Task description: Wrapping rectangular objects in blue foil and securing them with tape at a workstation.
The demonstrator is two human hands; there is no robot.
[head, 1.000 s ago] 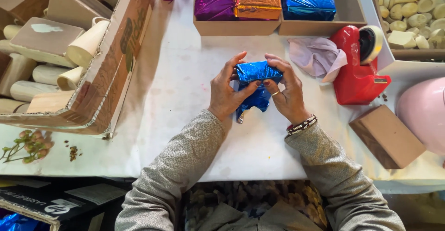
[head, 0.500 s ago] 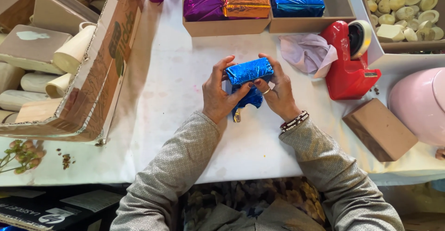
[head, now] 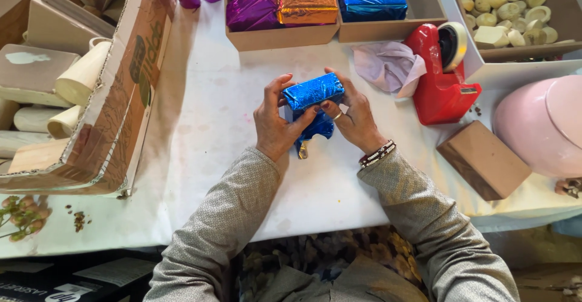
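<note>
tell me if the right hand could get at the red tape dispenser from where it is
Probably yes. The right hand holds the blue foil-wrapped block, and the red tape dispenser stands just to its right on the white table, with only bare table between. It would have to let go of the block first.

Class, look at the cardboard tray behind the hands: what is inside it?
The cardboard tray holds foil-wrapped blocks: purple and orange. Whatever lies beneath them, and what the foil covers, cannot be seen.
</note>
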